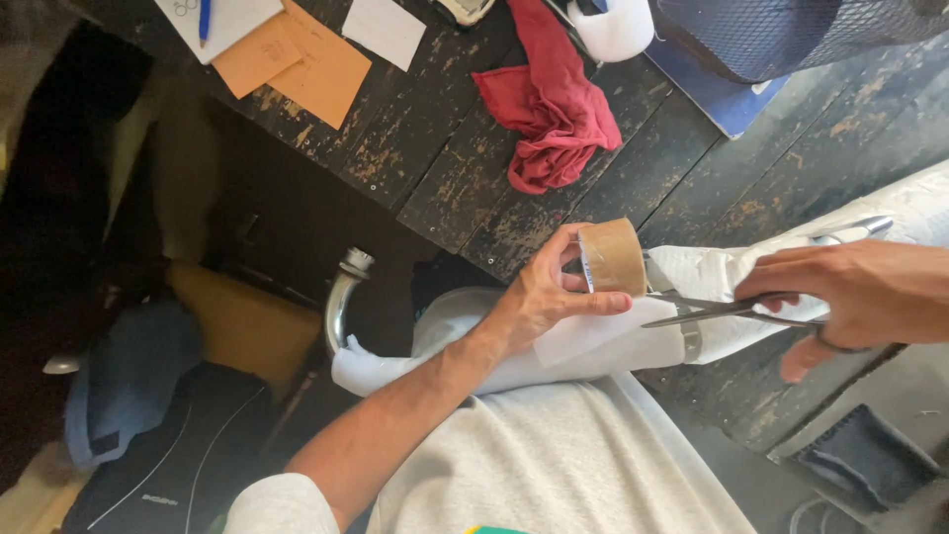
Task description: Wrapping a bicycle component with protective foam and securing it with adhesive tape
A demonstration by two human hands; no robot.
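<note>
My left hand [549,292] grips a roll of brown packing tape [613,257], thumb across its side. My right hand [855,292] holds metal scissors [727,311], blades open and pointing left right under the roll. Both hover over a long object wrapped in white paper [494,361] that lies across my lap and the table edge; a curved metal tube [341,297] sticks out of its left end. Another metal tip [855,229] shows at the right above my right hand.
A crumpled red cloth [554,109] lies on the dark worn wooden table [435,148]. Orange envelopes [306,59], white papers and a blue pen [205,18] sit at the far left. A blue mesh item [781,35] and white container [618,28] at the back right. Bags [148,435] on the floor left.
</note>
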